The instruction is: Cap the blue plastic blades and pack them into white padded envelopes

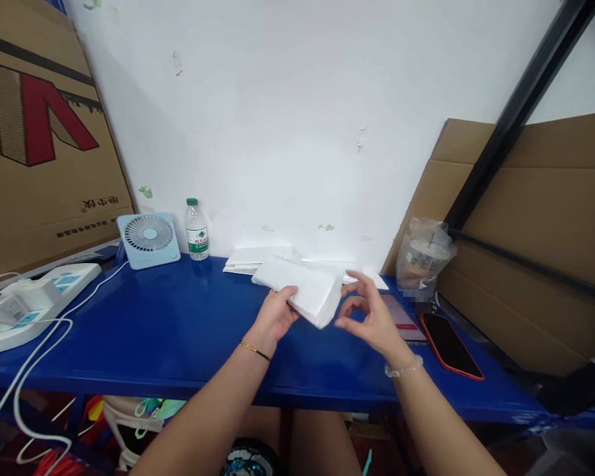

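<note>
White folded packet (307, 291), tilted, lifted just above the blue table (178, 330).

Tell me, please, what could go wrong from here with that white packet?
The left hand alone grips the soft white wrapped packet by one edge; the open right hand seems off it, so it might slip onto the blue metal table. The black phone in an orange case lies just right of that hand; a sweep could knock it off.

Both bare forearms are reaching forward and angling toward each other. The left hand (276, 316) is gripping with curled fingers, its back turned upward; the right hand (371, 316) is hovering open just beside it, with fingers loosely bent.
</note>
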The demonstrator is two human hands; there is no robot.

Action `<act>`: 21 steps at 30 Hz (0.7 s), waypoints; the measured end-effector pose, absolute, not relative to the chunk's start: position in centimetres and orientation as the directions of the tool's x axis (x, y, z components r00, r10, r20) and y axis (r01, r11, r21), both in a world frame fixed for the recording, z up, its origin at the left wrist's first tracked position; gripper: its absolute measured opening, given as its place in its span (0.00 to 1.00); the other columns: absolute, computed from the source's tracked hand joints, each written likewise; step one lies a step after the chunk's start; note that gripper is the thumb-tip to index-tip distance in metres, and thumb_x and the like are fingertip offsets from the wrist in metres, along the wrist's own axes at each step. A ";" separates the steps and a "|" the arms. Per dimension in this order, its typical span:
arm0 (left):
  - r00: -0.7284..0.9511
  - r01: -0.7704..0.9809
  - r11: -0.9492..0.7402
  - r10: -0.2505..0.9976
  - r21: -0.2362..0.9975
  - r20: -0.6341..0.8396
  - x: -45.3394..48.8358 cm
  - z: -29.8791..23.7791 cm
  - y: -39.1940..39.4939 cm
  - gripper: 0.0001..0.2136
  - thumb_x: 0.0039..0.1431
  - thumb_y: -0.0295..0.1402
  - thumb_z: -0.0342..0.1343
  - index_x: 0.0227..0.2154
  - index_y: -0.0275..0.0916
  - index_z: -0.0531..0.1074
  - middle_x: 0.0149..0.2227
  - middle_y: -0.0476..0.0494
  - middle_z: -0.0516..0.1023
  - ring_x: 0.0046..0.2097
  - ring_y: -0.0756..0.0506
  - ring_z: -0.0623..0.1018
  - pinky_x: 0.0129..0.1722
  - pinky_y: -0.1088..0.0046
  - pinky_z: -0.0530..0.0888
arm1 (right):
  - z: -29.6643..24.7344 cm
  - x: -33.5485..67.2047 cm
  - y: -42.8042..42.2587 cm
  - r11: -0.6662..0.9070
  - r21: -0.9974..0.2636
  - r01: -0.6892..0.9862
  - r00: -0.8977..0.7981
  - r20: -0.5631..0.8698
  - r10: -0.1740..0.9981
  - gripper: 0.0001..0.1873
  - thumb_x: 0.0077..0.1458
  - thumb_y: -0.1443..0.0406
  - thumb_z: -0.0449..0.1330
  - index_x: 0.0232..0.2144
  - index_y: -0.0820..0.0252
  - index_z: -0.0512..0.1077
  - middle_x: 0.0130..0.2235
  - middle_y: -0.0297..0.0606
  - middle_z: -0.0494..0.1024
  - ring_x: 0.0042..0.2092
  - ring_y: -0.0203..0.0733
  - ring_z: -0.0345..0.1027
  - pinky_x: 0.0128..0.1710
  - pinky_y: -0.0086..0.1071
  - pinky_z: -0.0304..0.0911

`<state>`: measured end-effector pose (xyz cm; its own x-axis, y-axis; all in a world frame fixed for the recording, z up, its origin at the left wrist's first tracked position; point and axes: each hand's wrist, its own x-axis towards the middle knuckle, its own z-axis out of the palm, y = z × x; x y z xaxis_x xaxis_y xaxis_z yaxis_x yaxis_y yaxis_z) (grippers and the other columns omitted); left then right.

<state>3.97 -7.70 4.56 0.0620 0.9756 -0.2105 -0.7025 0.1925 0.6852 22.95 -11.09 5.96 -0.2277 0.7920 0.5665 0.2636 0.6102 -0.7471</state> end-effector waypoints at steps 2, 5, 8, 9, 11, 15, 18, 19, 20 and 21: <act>0.174 -0.499 0.268 0.963 0.824 -0.208 2.3 3.6 -7.8 0.17 0.45 0.21 0.57 0.40 0.37 0.67 0.38 0.39 0.77 0.35 0.44 0.77 0.32 0.66 0.75 | 5.5 23.8 -11.7 0.673 -0.612 0.416 -0.354 0.572 0.740 0.24 0.45 0.62 0.65 0.47 0.50 0.69 0.40 0.39 0.67 0.37 0.42 0.66 0.37 0.36 0.63; 0.342 -0.246 0.325 0.911 0.913 -0.231 0.4 2.3 -8.0 0.22 0.43 0.23 0.60 0.43 0.36 0.65 0.42 0.37 0.76 0.40 0.40 0.77 0.37 0.62 0.75 | 5.0 23.9 -12.1 0.695 -0.545 0.469 -0.551 0.434 0.713 0.07 0.51 0.62 0.61 0.34 0.54 0.75 0.38 0.40 0.67 0.41 0.43 0.64 0.38 0.34 0.62; 0.351 -0.118 0.269 0.912 0.956 -0.213 -0.5 0.8 -8.2 0.27 0.41 0.25 0.63 0.47 0.34 0.63 0.45 0.34 0.74 0.43 0.38 0.76 0.42 0.60 0.73 | 3.7 22.7 -12.1 0.638 -0.624 0.451 -0.659 0.250 0.709 0.08 0.55 0.62 0.58 0.30 0.57 0.75 0.34 0.37 0.70 0.36 0.39 0.66 0.35 0.30 0.62; 0.332 -0.095 0.241 0.922 0.966 -0.198 -0.7 0.4 -8.3 0.29 0.41 0.26 0.63 0.48 0.34 0.62 0.46 0.34 0.74 0.45 0.38 0.75 0.44 0.60 0.72 | 3.1 22.2 -12.1 0.615 -0.637 0.465 -0.661 0.212 0.720 0.09 0.56 0.62 0.57 0.27 0.58 0.74 0.32 0.36 0.71 0.34 0.38 0.66 0.33 0.30 0.61; 0.280 -0.077 0.166 0.950 0.983 -0.138 -1.0 -0.3 -8.5 0.34 0.40 0.29 0.65 0.53 0.35 0.58 0.48 0.34 0.72 0.48 0.39 0.73 0.48 0.60 0.70 | 1.8 21.2 -12.1 0.567 -0.635 0.524 -0.611 0.184 0.770 0.11 0.56 0.63 0.56 0.23 0.60 0.71 0.29 0.34 0.70 0.30 0.36 0.64 0.31 0.29 0.60; 0.200 -0.088 0.118 0.975 0.989 -0.099 -1.2 -0.1 -9.5 0.51 0.41 0.34 0.66 0.62 0.46 0.36 0.52 0.36 0.69 0.48 0.39 0.73 0.44 0.59 0.72 | -0.2 20.0 -12.3 0.527 -0.602 0.600 -0.459 0.281 0.843 0.02 0.52 0.69 0.58 0.28 0.59 0.69 0.30 0.33 0.69 0.29 0.35 0.62 0.29 0.28 0.59; 0.255 -0.094 0.207 0.951 0.974 -0.177 -1.4 0.5 -10.7 0.55 0.45 0.40 0.63 0.61 0.51 0.22 0.54 0.34 0.66 0.46 0.37 0.74 0.37 0.58 0.74 | -0.6 19.6 -12.6 0.630 -0.510 0.586 -0.492 0.394 0.776 0.06 0.54 0.72 0.54 0.31 0.57 0.70 0.35 0.36 0.70 0.36 0.39 0.64 0.36 0.32 0.61; 0.289 -0.091 0.204 0.942 0.975 -0.170 -1.4 0.5 -11.1 0.56 0.45 0.41 0.64 0.61 0.51 0.20 0.55 0.34 0.66 0.46 0.37 0.74 0.37 0.59 0.74 | -0.5 19.6 -12.8 0.663 -0.467 0.586 -0.519 0.412 0.749 0.09 0.54 0.72 0.53 0.32 0.57 0.71 0.35 0.37 0.70 0.38 0.40 0.63 0.37 0.33 0.61; 0.316 -0.086 0.177 0.938 0.980 -0.142 -1.4 0.5 -11.5 0.58 0.43 0.39 0.65 0.61 0.50 0.20 0.54 0.34 0.66 0.47 0.37 0.74 0.39 0.59 0.74 | -0.5 19.5 -12.9 0.687 -0.423 0.590 -0.548 0.415 0.726 0.11 0.55 0.73 0.52 0.33 0.56 0.72 0.34 0.37 0.71 0.38 0.40 0.63 0.38 0.33 0.60; 0.328 -0.078 0.140 0.939 0.987 -0.107 -1.4 0.3 -11.8 0.59 0.41 0.37 0.66 0.61 0.48 0.20 0.54 0.34 0.67 0.47 0.38 0.74 0.41 0.60 0.73 | -0.4 19.4 -13.1 0.701 -0.382 0.602 -0.571 0.409 0.712 0.12 0.55 0.73 0.52 0.35 0.55 0.72 0.34 0.37 0.71 0.38 0.40 0.63 0.38 0.33 0.60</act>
